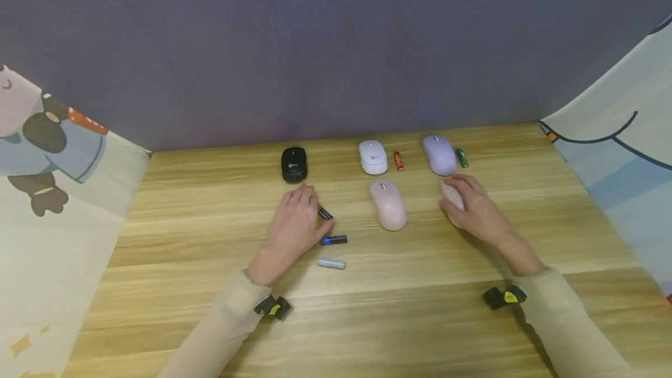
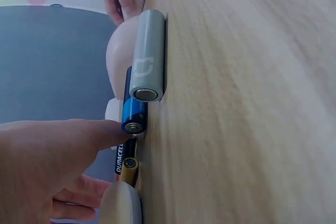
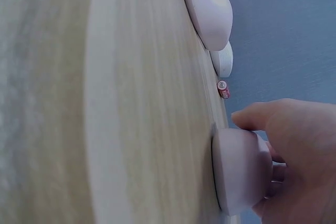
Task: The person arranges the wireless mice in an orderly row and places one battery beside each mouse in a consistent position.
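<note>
In the head view, your right hand (image 1: 480, 214) is clamping its grip on a pale pink mouse (image 1: 452, 196) on the tabletop (image 1: 399, 325), nearer you than the purple mouse (image 1: 440, 155). Your left hand (image 1: 295, 219) is keeping its grip apart, thumb spread from the fingers, near a blue-and-black battery (image 1: 336, 240); a grey battery (image 1: 332, 263) is lying nearer you. A second pink mouse (image 1: 388, 206) is sitting between your hands.

In the left wrist view, your thumb is pointing at the blue-and-black battery's end; you cannot tell whether they are touching. A yellow battery (image 2: 129, 170) is lying beside a Duracell battery (image 2: 124, 155).

In the right wrist view, your thumb and fingers are holding the pale pink mouse, and a red battery (image 3: 223, 90) is lying farther off.
</note>
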### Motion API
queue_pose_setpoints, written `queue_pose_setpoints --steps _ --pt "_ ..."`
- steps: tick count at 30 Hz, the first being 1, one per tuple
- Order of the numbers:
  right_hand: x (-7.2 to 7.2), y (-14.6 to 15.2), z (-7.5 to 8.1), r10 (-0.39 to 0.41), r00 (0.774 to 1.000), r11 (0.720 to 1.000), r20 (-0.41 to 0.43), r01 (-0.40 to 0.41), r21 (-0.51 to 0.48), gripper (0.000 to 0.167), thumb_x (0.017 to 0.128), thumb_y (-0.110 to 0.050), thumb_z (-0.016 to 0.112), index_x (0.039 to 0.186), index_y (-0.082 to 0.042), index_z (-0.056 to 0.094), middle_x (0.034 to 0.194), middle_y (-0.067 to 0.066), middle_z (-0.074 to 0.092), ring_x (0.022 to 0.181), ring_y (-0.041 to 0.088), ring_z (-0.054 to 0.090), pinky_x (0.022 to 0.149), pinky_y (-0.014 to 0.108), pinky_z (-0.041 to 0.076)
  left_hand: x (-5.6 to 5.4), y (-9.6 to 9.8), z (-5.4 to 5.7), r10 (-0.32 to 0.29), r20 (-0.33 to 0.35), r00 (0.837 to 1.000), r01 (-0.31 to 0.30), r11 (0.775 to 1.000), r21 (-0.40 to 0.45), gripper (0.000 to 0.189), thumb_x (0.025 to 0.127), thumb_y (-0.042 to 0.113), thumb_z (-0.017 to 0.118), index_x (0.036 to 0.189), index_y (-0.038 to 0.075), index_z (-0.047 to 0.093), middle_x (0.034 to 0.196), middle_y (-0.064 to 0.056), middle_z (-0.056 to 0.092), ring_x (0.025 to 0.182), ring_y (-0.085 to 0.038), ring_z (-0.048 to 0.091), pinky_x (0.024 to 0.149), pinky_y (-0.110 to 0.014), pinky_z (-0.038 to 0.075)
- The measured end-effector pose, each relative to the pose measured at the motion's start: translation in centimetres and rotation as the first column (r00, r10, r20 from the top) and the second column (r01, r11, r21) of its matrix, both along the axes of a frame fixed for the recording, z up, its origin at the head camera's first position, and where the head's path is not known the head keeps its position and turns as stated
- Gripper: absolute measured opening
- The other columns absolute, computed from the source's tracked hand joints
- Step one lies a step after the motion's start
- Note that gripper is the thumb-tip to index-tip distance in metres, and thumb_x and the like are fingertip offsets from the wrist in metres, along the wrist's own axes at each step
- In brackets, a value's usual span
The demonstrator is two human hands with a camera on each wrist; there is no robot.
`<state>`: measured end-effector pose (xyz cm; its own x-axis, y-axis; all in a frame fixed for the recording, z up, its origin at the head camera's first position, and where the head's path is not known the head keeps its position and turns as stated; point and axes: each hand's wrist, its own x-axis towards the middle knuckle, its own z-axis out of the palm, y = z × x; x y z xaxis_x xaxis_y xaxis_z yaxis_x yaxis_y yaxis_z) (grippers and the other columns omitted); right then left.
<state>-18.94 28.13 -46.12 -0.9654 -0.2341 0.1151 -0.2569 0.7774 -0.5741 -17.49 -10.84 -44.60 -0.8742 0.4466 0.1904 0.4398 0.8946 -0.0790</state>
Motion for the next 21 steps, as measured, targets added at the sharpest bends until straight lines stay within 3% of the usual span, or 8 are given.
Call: queue_pose_setpoints --steps 12,17,21 --pt "0.0 0.1 -0.1 0.004 1.0 1.0 -0.011 -0.004 -0.001 0.053 0.101 -0.022 0.065 0.143 0.007 0.049 0.15 0.031 0.041 0.135 0.051 0.043 0.108 0.07 0.039 -0.4 0.5 -0.2 -0.001 0.033 0.999 0.001 1.0 0.007 0.077 0.089 0.058 0.072 0.126 -0.009 0.065 0.139 -0.025 0.06 0.135 -0.036 0.055 0.116 -0.046 0.045" --pt "0.1 0.1 -0.2 0.005 1.0 1.0 -0.007 -0.005 -0.008 0.053 0.101 -0.021 0.065 0.143 0.007 0.049 0.15 0.032 0.041 0.134 0.052 0.043 0.107 0.071 0.04 -0.7 0.6 -0.3 -0.007 0.027 1.0 0.006 1.0 0.027 0.074 0.086 0.057 0.075 0.122 -0.008 0.068 0.139 -0.023 0.061 0.131 -0.035 0.057 0.113 -0.045 0.047" --pt "0.0 0.0 -0.2 0.004 1.0 1.0 -0.014 -0.004 -0.012 0.053 0.1 -0.02 0.065 0.143 0.007 0.049 0.15 0.032 0.041 0.13 0.051 0.046 0.103 0.07 0.043 -1.1 0.6 0.4 -0.008 0.006 1.0 0.008 0.998 0.065 0.063 0.085 0.054 0.077 0.11 -0.003 0.071 0.137 -0.021 0.062 0.127 -0.034 0.059 0.11 -0.045 0.049"
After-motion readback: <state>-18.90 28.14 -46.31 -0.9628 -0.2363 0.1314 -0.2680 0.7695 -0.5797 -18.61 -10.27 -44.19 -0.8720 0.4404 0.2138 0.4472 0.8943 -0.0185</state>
